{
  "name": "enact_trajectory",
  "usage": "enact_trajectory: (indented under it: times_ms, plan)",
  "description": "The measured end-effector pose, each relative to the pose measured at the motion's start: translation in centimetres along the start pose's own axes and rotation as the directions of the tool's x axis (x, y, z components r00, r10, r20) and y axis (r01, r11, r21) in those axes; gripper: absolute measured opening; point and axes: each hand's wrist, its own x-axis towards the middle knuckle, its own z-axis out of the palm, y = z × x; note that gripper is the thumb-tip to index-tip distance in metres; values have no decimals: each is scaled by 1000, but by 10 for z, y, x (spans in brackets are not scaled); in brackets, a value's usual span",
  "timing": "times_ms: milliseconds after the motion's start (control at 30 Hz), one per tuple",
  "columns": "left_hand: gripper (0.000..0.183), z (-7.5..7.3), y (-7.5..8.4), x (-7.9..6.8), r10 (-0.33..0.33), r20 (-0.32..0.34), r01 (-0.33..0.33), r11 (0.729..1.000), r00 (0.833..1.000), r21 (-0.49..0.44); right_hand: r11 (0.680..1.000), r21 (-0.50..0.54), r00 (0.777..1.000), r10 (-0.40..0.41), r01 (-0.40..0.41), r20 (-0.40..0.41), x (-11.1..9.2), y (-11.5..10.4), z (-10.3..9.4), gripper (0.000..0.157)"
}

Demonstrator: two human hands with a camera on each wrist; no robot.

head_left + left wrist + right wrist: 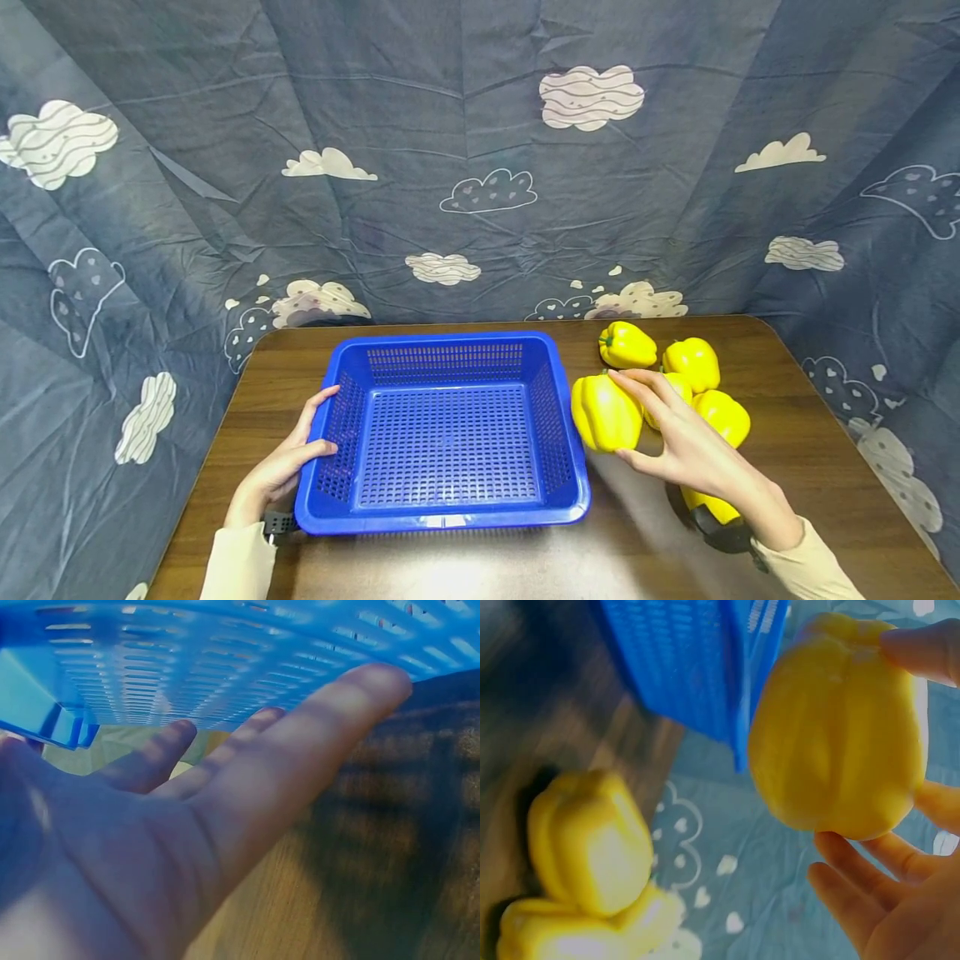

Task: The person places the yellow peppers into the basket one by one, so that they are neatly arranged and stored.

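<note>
My left hand (281, 467) holds the left rim of a blue plastic basket (450, 523), with thumb and a fingertip over the edge. In the left wrist view, straight fingers of this hand lie against the slotted outer wall (142, 682). Beside the basket's right rim, my right hand (693, 446) grips a yellow bell pepper (606, 414) between thumb and fingers, off the table. The right wrist view shows this pepper (840, 742) from its side, fingers round its ends. The basket's perforated floor (450, 446) is bare.
Several more yellow bell peppers (692, 363) lie grouped on the right of the wooden table (247, 417), some partly hidden behind my right hand and wrist. One pepper (628, 345) lies near the back edge. A dark cloud-patterned curtain (487, 242) hangs behind the table and at both sides.
</note>
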Motion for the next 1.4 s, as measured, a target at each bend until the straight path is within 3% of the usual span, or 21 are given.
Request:
enact_trajectory:
  times_ms: [400, 800, 1400]
  plan:
    - [83, 1, -2, -1, 6, -18, -6, 1000, 1000, 1, 996, 88, 995, -8, 0, 99, 39, -21, 18, 87]
    - [82, 3, 1, -1, 6, -20, -6, 1000, 1000, 6, 981, 191, 983, -74, 41, 166, 71, -39, 39, 86]
    - [80, 1, -1, 0, 1, -38, 0, 1000, 999, 20, 961, 239, 966, -187, 142, 179, 111, -59, 71, 84]
